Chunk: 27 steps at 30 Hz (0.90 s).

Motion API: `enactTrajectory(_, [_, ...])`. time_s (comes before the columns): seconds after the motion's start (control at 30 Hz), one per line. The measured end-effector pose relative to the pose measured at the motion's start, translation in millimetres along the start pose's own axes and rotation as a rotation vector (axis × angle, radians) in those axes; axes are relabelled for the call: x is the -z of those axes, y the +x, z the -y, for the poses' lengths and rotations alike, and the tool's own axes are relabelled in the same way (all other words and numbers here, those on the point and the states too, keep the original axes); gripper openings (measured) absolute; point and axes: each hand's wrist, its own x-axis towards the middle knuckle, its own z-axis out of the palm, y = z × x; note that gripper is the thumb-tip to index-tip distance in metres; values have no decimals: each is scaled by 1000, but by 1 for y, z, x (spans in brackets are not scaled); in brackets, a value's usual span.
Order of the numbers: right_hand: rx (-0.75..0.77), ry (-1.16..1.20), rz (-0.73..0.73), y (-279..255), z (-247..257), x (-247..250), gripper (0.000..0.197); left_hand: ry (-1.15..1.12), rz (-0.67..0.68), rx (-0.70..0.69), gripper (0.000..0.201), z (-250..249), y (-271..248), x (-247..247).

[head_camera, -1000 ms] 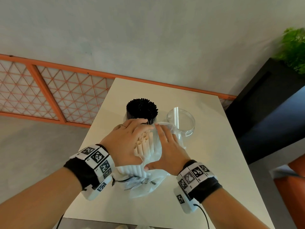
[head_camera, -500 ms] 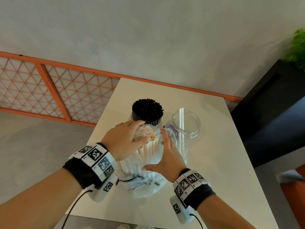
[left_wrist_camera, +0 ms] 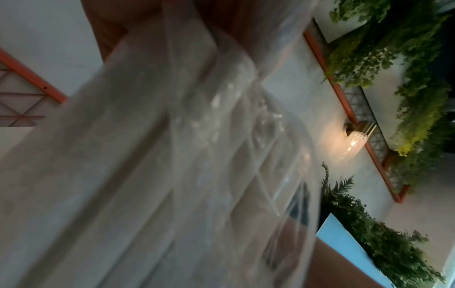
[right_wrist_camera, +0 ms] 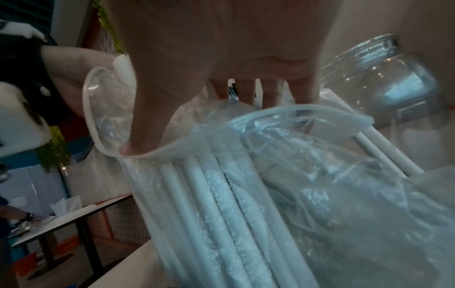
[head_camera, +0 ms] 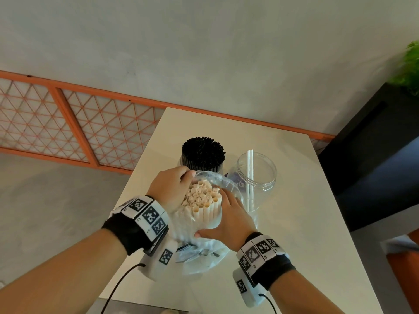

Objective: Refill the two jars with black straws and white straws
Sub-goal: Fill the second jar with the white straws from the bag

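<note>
A bundle of white straws stands upright in a clear plastic bag on the white table. My left hand curls round the bundle's left side at the bag's rim. My right hand wraps the right side, thumb pressed on the bag over the straws. Behind stands a jar packed with black straws. To its right a clear jar holds one white straw. The left wrist view shows only blurred plastic.
The table's left edge runs close to my left wrist, with grey floor below. An orange lattice panel lines the wall behind. A dark counter with a green plant stands at right. Another table shows in the right wrist view.
Both hands have raised the white straw bundle upright, so its open ends now face up. The bag has slid down around the straws.
</note>
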Motion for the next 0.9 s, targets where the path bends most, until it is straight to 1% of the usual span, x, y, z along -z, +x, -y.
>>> enactTrajectory(0.1, [-27, -43, 50, 3, -3, -4, 121, -127, 40, 0, 25, 1, -5, 4])
enactTrajectory(0.2, [-17, -51, 42, 2, -5, -5, 120, -153, 112, 14, 23, -1, -6, 4])
enactTrajectory(0.37, [1, -55, -11, 3, -9, -10, 116, -305, 171, 221, 30, 3, 6, 3])
enactTrajectory(0.43, [-8, -52, -14, 4, -12, -12, 112, -319, 178, 227, 25, 3, 3, 10])
enactTrajectory(0.47, [-13, -49, -13, 3, -14, -12, 110, -248, 169, 188, 22, 4, 0, 16])
enactTrajectory(0.57, [12, -70, -21, 2, -16, -13, 106, 147, 118, 15, 21, 8, -11, 34])
enactTrajectory(0.6, [19, -82, -18, 2, -16, -14, 106, 206, 94, -14, 19, 9, -13, 38])
enactTrajectory(0.63, [21, -89, -13, 2, -16, -15, 105, 205, 75, -17, 17, 11, -14, 38])
enactTrajectory(0.73, [31, -119, -29, 4, -18, -19, 104, 40, 51, 59, 19, 16, -13, 30])
enactTrajectory(0.83, [-7, -80, -35, 2, -20, -16, 99, -207, 19, 195, 18, 17, -14, 25])
enactTrajectory(0.87, [-18, -66, -36, 0, -20, -15, 97, -220, 13, 205, 16, 17, -16, 25])
enactTrajectory(0.9, [-20, -61, -34, 0, -19, -14, 97, -155, 29, 184, 15, 16, -18, 26])
